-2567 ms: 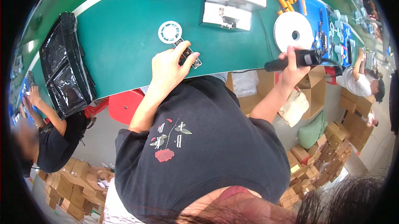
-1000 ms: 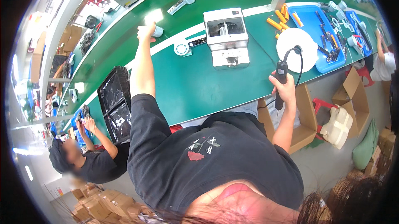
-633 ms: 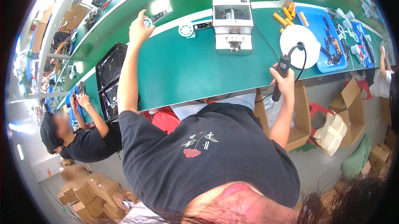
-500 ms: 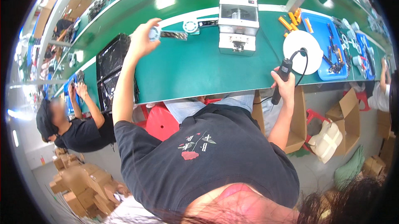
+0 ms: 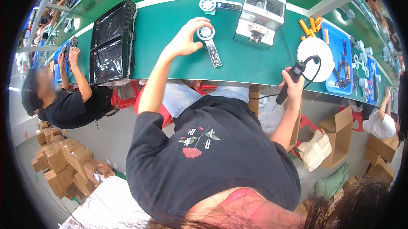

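My left hand (image 5: 185,38) curls its thumb and fingers around the round, pale-blue head of a handheld fan housing (image 5: 213,55). The housing's open handle, with dark and silvery parts inside, points toward me over the green bench. A black electric screwdriver (image 5: 298,68) is gripped in my right hand (image 5: 292,86) at the bench's front edge, its thin bit pointing down and left, its cable looping at the top. Further back lies a second fan housing (image 5: 208,4), beside a white screw feeder (image 5: 259,14) with a clear window.
Black plastic-wrapped trays (image 5: 111,42) stand on the left. On the right are a white disc (image 5: 316,59), orange cylinders (image 5: 304,27) and a blue tray (image 5: 335,38) with small parts. A co-worker (image 5: 68,106) sits at far left. Cardboard boxes (image 5: 342,127) stand below the bench.
My left hand has carried the fan housing to the right toward the screw feeder, and its handle has swung from pointing right to pointing toward me. The screwdriver remains in my right hand. The view has shifted.
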The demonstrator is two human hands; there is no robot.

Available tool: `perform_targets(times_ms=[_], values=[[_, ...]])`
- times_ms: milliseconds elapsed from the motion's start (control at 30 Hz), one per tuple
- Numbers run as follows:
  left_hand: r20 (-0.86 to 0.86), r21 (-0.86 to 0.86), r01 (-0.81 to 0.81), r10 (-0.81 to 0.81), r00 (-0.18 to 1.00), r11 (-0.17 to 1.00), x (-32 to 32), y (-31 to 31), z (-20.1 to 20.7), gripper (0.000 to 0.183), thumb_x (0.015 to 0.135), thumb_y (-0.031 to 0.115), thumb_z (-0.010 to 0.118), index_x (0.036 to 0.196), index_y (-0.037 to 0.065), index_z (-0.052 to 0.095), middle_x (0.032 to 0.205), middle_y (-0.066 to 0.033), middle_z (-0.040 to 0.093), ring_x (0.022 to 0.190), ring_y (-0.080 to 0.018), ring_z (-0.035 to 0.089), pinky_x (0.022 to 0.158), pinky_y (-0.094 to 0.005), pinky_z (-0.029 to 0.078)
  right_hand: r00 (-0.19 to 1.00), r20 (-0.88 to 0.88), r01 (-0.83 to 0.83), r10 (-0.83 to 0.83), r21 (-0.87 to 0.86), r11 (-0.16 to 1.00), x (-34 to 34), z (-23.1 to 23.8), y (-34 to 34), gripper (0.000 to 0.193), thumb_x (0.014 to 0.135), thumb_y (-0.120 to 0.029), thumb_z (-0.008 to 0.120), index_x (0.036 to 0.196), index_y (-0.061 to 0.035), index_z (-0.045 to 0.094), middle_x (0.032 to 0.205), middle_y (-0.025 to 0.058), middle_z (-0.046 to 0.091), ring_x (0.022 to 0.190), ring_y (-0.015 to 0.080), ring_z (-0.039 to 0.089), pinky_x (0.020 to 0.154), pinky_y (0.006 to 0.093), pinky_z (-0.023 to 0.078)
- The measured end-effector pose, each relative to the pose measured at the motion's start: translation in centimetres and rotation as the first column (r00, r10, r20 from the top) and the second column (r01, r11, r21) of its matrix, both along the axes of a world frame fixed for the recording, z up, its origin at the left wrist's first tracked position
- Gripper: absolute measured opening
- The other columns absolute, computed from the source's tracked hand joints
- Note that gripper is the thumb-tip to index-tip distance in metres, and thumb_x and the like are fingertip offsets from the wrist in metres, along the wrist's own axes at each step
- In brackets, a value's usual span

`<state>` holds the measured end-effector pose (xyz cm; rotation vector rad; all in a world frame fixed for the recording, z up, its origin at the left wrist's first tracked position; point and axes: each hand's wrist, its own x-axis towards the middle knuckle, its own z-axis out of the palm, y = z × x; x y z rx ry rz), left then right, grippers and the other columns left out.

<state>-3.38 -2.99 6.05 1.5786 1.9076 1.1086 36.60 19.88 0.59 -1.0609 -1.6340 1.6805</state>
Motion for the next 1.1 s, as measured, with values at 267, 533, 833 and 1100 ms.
perform_targets(times_ms=[267,533,833,1100], values=[[0.354,0.154,-0.365,0.294,0.888,0.918,4.3,-0.6,-6.5,0.093,0.077,0.016,0.094,0.158,0.005,0.048,0.144,-0.0175,0.064,0.135,-0.0257,0.062,0.118,-0.0407,0.046,1.0,0.018,-0.004,0.005,-0.036,0.999,-0.4,0.5,0.2,0.024,0.095,-0.016,0.083,0.108,0.001,0.072,0.081,0.0036,0.066,0.057,0.011,0.063,0.053,0.0297,0.056],[0.302,0.133,-0.332,0.281,0.911,0.934,3.5,-0.4,-6.3,0.097,0.074,0.018,0.097,0.157,0.002,0.05,0.141,-0.0192,0.067,0.133,-0.0284,0.065,0.116,-0.0407,0.049,0.997,0.047,0.057,-0.057,0.004,0.998,-0.7,0.0,0.1,0.025,0.094,-0.017,0.085,0.107,-0.0008,0.072,0.08,0.0042,0.067,0.056,0.0114,0.063,0.053,0.0298,0.056],[0.308,0.251,-0.305,0.223,0.925,0.919,4.6,-0.5,-6.4,0.095,0.073,0.012,0.094,0.157,0.005,0.05,0.15,-0.0192,0.06,0.139,-0.0319,0.059,0.119,-0.042,0.046,0.999,0.043,0.013,-0.012,-0.015,1.0,-1.3,4.9,-1.0,0.021,0.102,-0.016,0.075,0.115,-0.0013,0.067,0.075,0.0035,0.063,0.057,0.0132,0.06,0.053,0.0295,0.05],[0.295,0.208,-0.285,0.218,0.93,0.936,8.0,-1.2,-5.9,0.083,0.079,0.01,0.088,0.155,0.006,0.053,0.166,-0.0241,0.045,0.155,-0.038,0.044,0.126,-0.0473,0.037,0.764,-0.645,0.127,0.026,0.19,0.974,-6.7,15.4,0.3,0.037,0.112,-0.049,0.058,0.116,-0.012,0.064,0.088,0.0028,0.057,0.075,0.0176,0.057,0.073,0.0352,0.05]])
